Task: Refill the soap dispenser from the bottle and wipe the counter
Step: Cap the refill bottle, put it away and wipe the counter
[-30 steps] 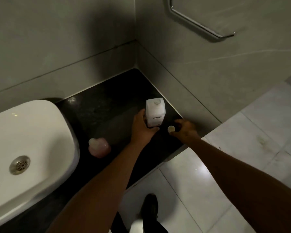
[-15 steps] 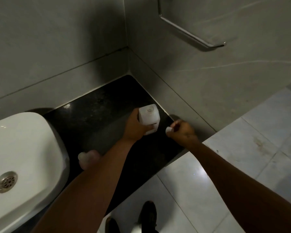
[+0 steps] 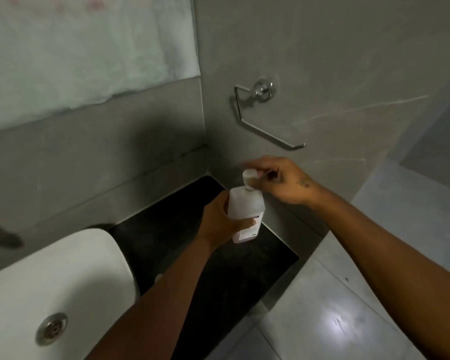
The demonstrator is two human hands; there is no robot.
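My left hand (image 3: 220,224) grips a white rectangular soap bottle (image 3: 246,206) and holds it upright in the air above the black counter (image 3: 182,245), near the corner. My right hand (image 3: 281,180) pinches the small round white cap (image 3: 249,174) just over the bottle's neck. Whether the cap touches the neck I cannot tell. The pink soap dispenser is hidden behind my left forearm.
A white sink (image 3: 50,289) with a metal drain (image 3: 51,328) fills the lower left. A chrome paper holder (image 3: 264,118) juts from the right wall above the counter. A mirror (image 3: 83,45) hangs on the back wall. Pale floor tiles (image 3: 374,294) lie to the right.
My left hand has lifted the bottle off the counter. My right hand has picked up the cap from beside it and brought it over the neck. The view has tilted upward.
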